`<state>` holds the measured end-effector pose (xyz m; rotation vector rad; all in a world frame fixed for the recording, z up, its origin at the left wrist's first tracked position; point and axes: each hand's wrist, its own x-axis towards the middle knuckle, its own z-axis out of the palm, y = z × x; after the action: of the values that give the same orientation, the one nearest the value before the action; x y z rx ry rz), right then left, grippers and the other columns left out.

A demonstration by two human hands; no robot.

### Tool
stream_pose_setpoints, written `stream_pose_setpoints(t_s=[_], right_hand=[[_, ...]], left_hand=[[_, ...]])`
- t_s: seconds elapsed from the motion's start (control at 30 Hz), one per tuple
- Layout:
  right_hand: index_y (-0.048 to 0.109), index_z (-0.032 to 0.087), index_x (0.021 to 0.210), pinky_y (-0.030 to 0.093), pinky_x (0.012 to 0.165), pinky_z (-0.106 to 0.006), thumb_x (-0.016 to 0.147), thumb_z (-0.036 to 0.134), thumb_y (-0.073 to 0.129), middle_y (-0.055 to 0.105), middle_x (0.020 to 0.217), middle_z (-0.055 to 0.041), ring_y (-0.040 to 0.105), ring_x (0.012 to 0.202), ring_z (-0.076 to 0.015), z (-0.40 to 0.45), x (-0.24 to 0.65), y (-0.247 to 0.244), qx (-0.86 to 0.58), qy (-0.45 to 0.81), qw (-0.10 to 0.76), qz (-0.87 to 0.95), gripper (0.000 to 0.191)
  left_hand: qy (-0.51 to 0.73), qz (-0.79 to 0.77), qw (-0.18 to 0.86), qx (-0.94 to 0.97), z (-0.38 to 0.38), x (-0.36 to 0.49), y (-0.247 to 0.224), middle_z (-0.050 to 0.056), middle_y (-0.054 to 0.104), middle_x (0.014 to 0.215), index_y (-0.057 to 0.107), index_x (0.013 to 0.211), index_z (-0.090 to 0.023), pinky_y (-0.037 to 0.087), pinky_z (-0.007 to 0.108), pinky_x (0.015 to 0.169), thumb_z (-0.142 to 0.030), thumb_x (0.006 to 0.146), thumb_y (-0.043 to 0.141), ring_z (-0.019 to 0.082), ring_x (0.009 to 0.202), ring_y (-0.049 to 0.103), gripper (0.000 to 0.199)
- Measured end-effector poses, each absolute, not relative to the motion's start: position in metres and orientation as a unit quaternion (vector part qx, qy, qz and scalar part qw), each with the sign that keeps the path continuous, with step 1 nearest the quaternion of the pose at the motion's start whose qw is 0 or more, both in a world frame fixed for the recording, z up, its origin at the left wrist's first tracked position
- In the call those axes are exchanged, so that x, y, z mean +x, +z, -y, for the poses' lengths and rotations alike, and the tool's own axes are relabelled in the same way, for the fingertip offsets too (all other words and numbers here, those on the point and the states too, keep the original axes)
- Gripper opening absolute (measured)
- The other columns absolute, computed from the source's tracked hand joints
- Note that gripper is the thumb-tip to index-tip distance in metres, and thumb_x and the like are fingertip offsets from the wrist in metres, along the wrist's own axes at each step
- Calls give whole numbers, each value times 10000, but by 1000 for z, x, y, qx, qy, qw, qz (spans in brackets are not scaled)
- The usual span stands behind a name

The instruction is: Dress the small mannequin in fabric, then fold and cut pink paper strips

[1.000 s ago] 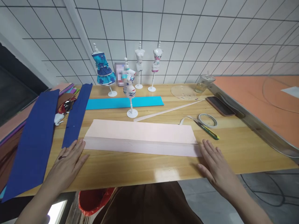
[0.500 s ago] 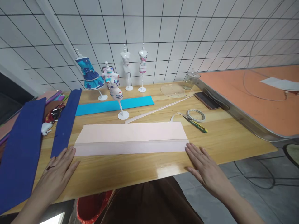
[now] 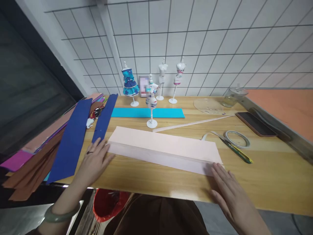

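A long pale pink sheet (image 3: 168, 140), paper or thin cloth, lies flat across the table with a paler band (image 3: 156, 157) along its near edge. At its left end rests my left hand (image 3: 94, 160), flat with fingers stretched, the fingertips at the sheet's corner. My right hand (image 3: 227, 189) lies at the opposite end, fingers extended and their tips over the near right corner. Neither hand grips anything. Beyond the sheet are a thin pale strip (image 3: 193, 124), a roll of tape (image 3: 237, 139) with a loose end, and a green-and-yellow cutter (image 3: 237, 150).
Small mannequins stand at the back, one in a blue dress (image 3: 130, 83). Near them lies a turquoise strip (image 3: 168, 113). Dark blue pieces (image 3: 73, 137) and a coloured stack (image 3: 31, 173) fill the left. A phone (image 3: 255, 124) and a glass jar (image 3: 233, 96) are at right.
The view has turned left, so everything appears further right and the sheet slants. My right fingertips now lie over the sheet's corner rather than at its side edge. My left hand stays at its end.
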<state>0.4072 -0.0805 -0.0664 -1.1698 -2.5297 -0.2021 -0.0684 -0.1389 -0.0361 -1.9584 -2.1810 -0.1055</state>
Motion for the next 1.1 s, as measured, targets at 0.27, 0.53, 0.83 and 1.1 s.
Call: stream_pose_setpoints(t_s=[0.27, 0.53, 0.83, 1.1], right_hand=[[210, 143, 1432, 367, 1001, -496, 871, 492, 403, 401, 1387, -143, 394, 1261, -284, 74, 391, -75, -360, -105, 145, 916, 688], [234, 171, 1426, 346, 1030, -486, 881, 448, 418, 363, 1414, -107, 356, 1286, -269, 79, 421, -67, -410, -71, 120, 901, 638], [571, 184, 1167, 474, 920, -342, 896, 333, 410, 603, 1202, -75, 571, 1091, -207, 45, 472, -51, -553, -22, 252, 794, 349], [584, 93, 1107, 487, 794, -378, 870, 165, 348, 652, 1065, -161, 607, 957, -263, -26, 469, -38, -518, -157, 77, 837, 342]], left_hand=[[-49, 699, 58, -711, 136, -51, -55, 119, 320, 1435, 329, 1375, -131, 278, 416, 1083, -542, 867, 330, 236, 1346, 249, 653], [-48, 699, 59, -711, 138, -68, -66, 104, 278, 1453, 268, 1403, -144, 283, 415, 1079, -494, 877, 319, 232, 1350, 232, 633], [-29, 704, 47, -708, 132, -72, -65, 129, 308, 1442, 300, 1383, -101, 263, 410, 1087, -565, 836, 326, 254, 1346, 248, 718], [36, 725, 15, -688, 106, -33, -17, 170, 477, 1307, 542, 1179, -133, 326, 492, 983, -478, 817, 425, 360, 1254, 364, 514]])
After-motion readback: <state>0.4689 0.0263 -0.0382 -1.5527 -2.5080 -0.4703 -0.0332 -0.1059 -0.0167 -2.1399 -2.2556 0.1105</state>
